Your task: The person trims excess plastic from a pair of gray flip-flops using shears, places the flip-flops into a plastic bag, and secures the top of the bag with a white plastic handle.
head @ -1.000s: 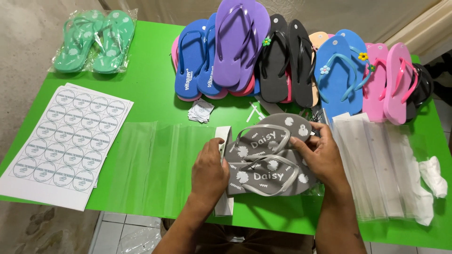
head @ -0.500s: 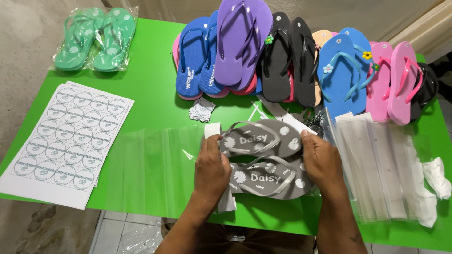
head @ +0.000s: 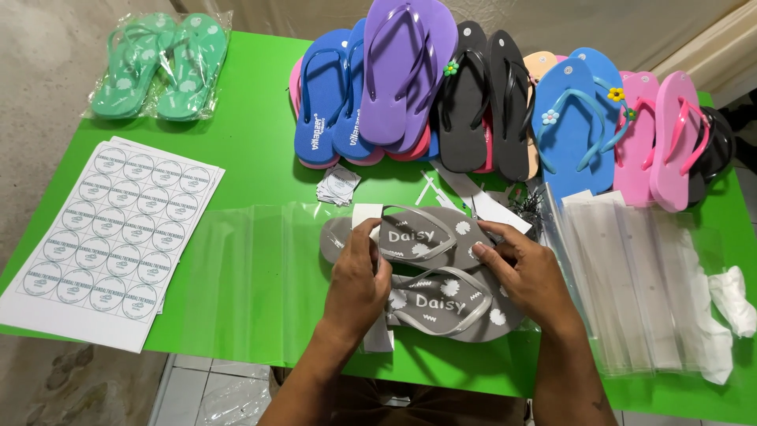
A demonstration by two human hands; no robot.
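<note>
left hand (head: 359,276) | right hand (head: 527,272) | both gripping grey flip-flops (head: 441,272)

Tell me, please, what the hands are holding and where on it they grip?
Both hold the grey flip-flops: left hand at the heel end, right hand on the toe end.
</note>
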